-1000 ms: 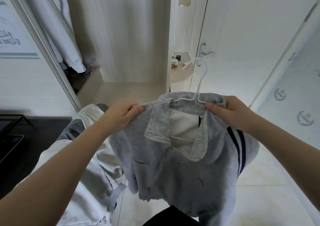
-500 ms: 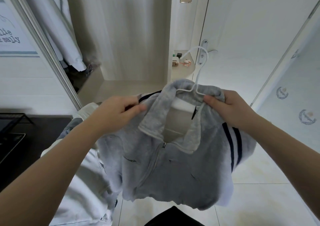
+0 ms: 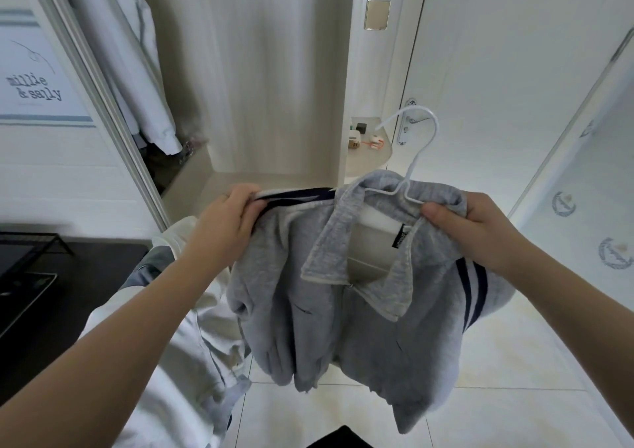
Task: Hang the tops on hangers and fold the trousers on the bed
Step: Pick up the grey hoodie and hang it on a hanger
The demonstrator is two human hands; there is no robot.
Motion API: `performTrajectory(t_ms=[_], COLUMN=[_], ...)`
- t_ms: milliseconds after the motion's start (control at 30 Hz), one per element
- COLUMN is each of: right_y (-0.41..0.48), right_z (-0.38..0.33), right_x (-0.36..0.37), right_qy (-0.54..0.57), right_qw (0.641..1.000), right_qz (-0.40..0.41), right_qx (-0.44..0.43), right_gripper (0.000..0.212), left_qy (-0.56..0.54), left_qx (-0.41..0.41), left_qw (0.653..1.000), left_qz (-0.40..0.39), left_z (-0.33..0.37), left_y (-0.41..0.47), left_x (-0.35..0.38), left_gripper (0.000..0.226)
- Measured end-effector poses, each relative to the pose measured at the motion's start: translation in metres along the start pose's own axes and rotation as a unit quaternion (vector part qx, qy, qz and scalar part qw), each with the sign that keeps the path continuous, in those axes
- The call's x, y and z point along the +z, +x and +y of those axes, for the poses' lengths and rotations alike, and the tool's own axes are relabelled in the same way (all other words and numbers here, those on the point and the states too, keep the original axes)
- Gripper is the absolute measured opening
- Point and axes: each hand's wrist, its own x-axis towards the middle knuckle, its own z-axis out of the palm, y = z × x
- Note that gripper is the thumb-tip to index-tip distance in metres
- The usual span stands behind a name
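Before the open wardrobe [image 3: 274, 70], the grey top [image 3: 343, 317] hangs mid-air on the white hanger [image 3: 422, 154]. The left grip [image 3: 223, 221] pinches its striped shoulder, now drawn further outward; the right grip [image 3: 480, 228] clamps collar and hanger wire. Seating the shoulder looks nearly finished.

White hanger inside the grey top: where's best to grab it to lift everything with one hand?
Take the white hanger by its bare neck just under the hook, coming from above with fingers curled round the wire. Only that part stands clear of the collar; its arms are mostly buried in the grey top.
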Motion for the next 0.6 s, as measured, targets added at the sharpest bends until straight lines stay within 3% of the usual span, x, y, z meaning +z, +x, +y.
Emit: performTrajectory(t_ms=[133,267,400,533,600], right_y=[-0.002,-0.003,-0.003,0.004,0.011], right_z=[0.001,0.003,-0.005,-0.022,-0.032], right_x=[-0.006,-0.015,-0.009,0.008,0.018], right_qy=[0.015,0.027,0.065,0.047,0.028], right_qw=[1.0,0.998,0.996,0.998,0.999], right_qz=[0.008,-0.008,-0.018,-0.006,-0.008], right_qx=[0.021,0.056,0.057,0.03,0.02], right_gripper=[0.027,0.03,0.022,0.018,0.028], left_qy=[-0.011,0.001,-0.077,-0.05,-0.031], left_qx=[-0.033,-0.013,-0.052,0.077,0.14], left_qw=[0.996,1.0,0.994,0.995,0.987], left_qz=[-0.08,-0.02,-0.055,-0.049,-0.076], left_z=[-0.014,-0.028,-0.023,0.005,0.019], left_y=[0.001,0.011,0.026,0.029,0.032], left_x=[0.011,-0.006,-0.008,-0.008,-0.008], left_gripper=[0.03,0.007,0.027,0.04,0.033])
